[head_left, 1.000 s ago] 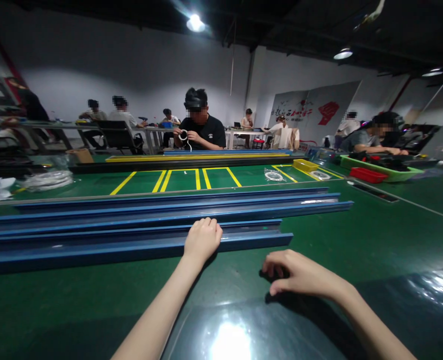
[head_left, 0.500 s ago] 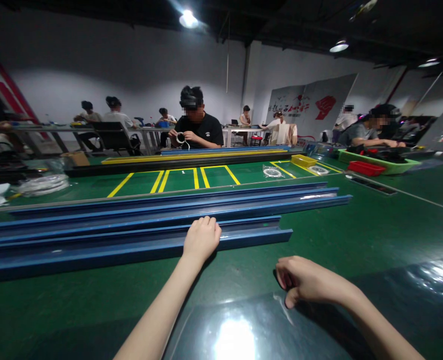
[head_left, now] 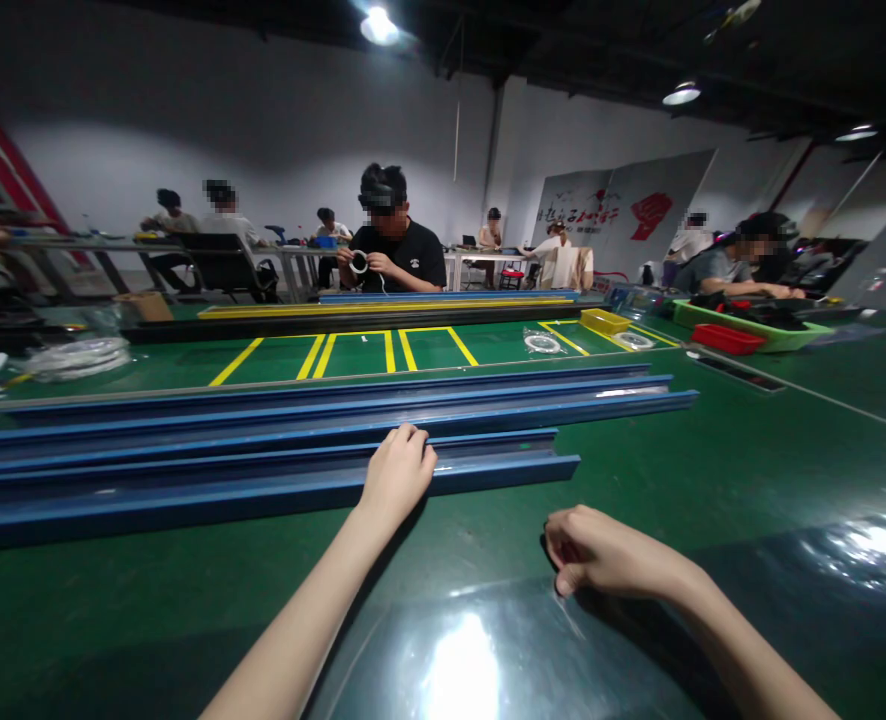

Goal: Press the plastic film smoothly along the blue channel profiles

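Right hand (head_left: 600,550) had curled its fingers further inward over one second. Head view: the nearest blue channel (head_left: 263,502) lay on the table (head_left: 713,470), long axis left to right. Left hand (head_left: 399,470) rested across it, right hand on its near side; whether either pinched anything was undeterminable. Channel surface: smooth, trough-shaped; table, glossy green.

We take this for a workshop with an assembly line of sorts: we see a long green bench (head_left: 683,480) marked with yellow tape (head_left: 235,362), blue rails (head_left: 503,468) laid along it, white coils (head_left: 79,356), a red bin (head_left: 726,340), a person (head_left: 419,258) working opposite, more tables (head_left: 75,243) behind, and hanging lamps (head_left: 379,26).
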`<state>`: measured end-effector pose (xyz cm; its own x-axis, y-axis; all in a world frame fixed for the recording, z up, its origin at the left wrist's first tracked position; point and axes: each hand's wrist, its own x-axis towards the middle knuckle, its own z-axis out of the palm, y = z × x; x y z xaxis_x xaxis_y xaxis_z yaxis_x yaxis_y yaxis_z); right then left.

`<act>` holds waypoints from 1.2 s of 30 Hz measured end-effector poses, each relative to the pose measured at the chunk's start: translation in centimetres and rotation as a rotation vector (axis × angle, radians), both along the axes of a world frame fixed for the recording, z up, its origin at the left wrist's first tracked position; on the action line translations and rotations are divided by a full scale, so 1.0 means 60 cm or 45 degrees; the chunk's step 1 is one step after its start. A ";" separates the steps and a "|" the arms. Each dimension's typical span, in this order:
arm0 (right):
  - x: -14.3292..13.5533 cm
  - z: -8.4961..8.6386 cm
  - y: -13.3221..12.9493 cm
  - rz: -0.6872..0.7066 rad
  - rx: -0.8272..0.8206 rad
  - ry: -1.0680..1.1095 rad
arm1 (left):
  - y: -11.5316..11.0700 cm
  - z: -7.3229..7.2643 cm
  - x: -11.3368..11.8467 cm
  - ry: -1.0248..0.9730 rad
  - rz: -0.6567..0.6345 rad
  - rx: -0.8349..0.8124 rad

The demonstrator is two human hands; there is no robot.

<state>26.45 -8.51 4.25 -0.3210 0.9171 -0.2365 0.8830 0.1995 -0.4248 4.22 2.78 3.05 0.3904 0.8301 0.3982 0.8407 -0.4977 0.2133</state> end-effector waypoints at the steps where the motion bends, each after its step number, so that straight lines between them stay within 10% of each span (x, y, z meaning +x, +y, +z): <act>1: 0.000 0.001 -0.001 0.006 0.004 0.008 | -0.004 0.004 -0.001 -0.059 -0.014 -0.020; 7: 0.005 0.004 0.002 -0.037 -0.192 0.106 | -0.041 0.032 0.001 -0.279 -0.234 -0.092; 19: 0.014 0.004 0.005 0.014 -0.199 0.248 | -0.103 0.026 0.025 0.096 -0.598 -0.754; 26: 0.025 -0.002 0.016 -0.116 0.081 0.216 | -0.075 0.032 0.004 -0.011 -0.624 -0.992; 36: 0.058 -0.018 0.035 -0.423 1.004 -0.420 | -0.027 0.103 -0.079 -0.028 -0.498 -1.146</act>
